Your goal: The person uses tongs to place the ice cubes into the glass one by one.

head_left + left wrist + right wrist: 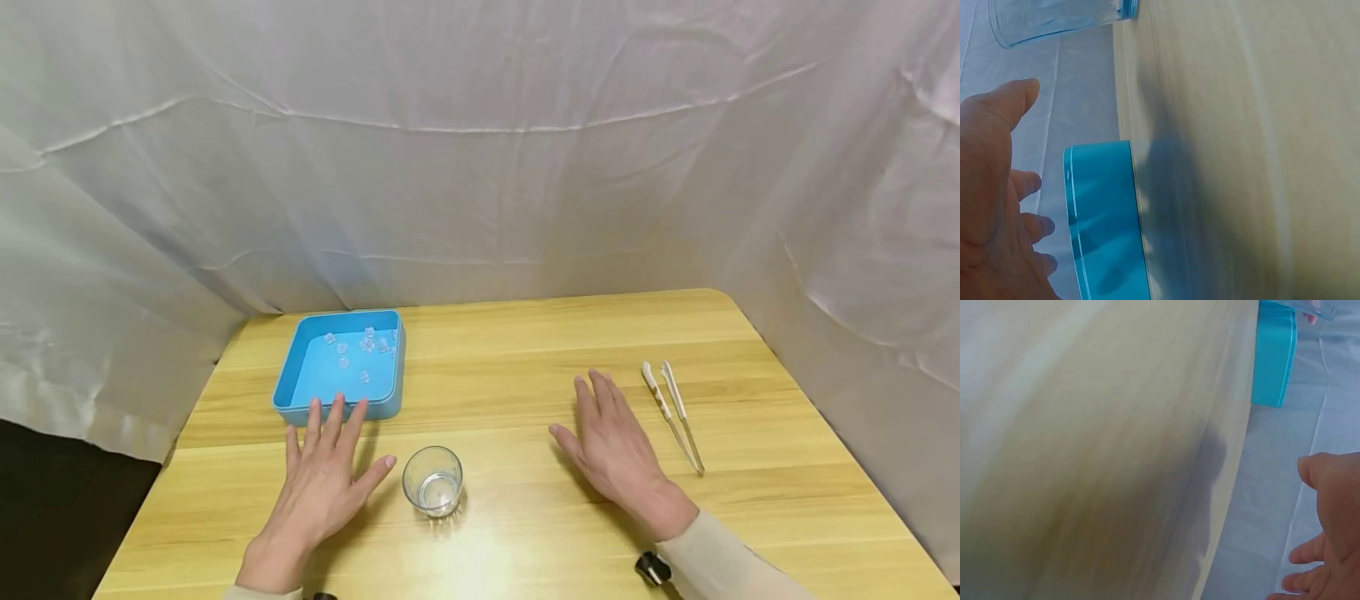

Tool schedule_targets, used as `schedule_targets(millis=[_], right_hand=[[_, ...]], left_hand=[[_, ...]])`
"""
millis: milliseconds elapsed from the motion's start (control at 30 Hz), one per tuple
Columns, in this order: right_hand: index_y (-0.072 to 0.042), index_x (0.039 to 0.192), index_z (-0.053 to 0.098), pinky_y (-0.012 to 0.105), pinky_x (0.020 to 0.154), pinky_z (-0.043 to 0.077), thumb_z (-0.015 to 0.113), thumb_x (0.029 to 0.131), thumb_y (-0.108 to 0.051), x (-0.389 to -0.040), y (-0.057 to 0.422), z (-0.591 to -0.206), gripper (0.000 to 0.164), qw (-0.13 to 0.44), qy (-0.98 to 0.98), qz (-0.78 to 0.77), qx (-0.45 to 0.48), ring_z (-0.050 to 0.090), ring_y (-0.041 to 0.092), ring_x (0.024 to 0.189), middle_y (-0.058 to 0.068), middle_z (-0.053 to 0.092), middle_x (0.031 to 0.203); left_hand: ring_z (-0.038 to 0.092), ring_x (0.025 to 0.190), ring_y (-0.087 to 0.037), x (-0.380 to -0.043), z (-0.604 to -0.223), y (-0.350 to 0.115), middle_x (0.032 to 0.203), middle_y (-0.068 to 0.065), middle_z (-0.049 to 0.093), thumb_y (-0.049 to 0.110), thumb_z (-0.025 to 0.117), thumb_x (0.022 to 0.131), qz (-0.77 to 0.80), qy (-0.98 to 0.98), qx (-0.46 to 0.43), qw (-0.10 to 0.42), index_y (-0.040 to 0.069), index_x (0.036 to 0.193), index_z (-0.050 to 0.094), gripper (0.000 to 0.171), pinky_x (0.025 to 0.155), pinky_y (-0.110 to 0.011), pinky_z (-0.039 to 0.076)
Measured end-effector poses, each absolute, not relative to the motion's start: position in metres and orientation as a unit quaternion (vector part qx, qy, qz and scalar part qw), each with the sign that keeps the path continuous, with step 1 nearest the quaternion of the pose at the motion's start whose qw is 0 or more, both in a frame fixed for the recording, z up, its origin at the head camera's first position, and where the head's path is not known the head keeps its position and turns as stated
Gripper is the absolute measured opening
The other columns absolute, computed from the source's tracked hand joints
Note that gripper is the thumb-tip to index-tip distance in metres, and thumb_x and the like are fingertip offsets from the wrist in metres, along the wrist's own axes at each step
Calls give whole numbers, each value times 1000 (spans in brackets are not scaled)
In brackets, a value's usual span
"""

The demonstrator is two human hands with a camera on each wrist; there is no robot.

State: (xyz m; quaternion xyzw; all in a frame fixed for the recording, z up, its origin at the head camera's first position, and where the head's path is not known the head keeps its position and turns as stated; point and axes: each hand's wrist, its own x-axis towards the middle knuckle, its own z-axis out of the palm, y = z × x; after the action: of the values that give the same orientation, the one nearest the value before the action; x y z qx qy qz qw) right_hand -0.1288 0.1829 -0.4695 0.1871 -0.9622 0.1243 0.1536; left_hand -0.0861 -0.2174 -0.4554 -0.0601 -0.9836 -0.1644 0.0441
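Above the bench (502, 400), our left hand (321, 490) and right hand (617, 450) are spread, tongs (683, 415) and glass (433, 485) untouched, cubes (367, 343) in the tray (318, 375): nothing seems begun.

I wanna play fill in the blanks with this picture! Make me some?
1. The tray with clear cubes inside is colored ____.
2. The tongs lie nearer the person's ____ hand.
3. The glass stands nearer the person's ____ hand.
4. Both hands are holding ____.

Missing words: blue; right; left; nothing.
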Motion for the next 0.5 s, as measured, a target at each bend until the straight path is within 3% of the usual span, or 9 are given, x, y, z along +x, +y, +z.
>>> schedule_targets(millis=[200, 500], right_hand=[[15, 147, 45, 63, 114, 46, 70, 101, -38, -134, 169, -466, 75, 154, -957, 174, 174, 48, 54, 140, 39, 42, 153], [15, 143, 52, 60, 110, 50, 71, 101, -31, -153, 143, -457, 66, 137, -952, 221, 161, 55, 50, 131, 34, 54, 145]], left_hand=[[6, 159, -55, -91, -456, -220, 171, -27, 22, 63, 62, 99, -173, -982, -58, 56, 13, 166, 32, 89, 119, -83, 8], [23, 153, -58, -104, -450, -227, 162, -34, 37, 38, 74, 98, -181, -975, -50, 117, 1, 158, 43, 77, 119, -80, 19]])
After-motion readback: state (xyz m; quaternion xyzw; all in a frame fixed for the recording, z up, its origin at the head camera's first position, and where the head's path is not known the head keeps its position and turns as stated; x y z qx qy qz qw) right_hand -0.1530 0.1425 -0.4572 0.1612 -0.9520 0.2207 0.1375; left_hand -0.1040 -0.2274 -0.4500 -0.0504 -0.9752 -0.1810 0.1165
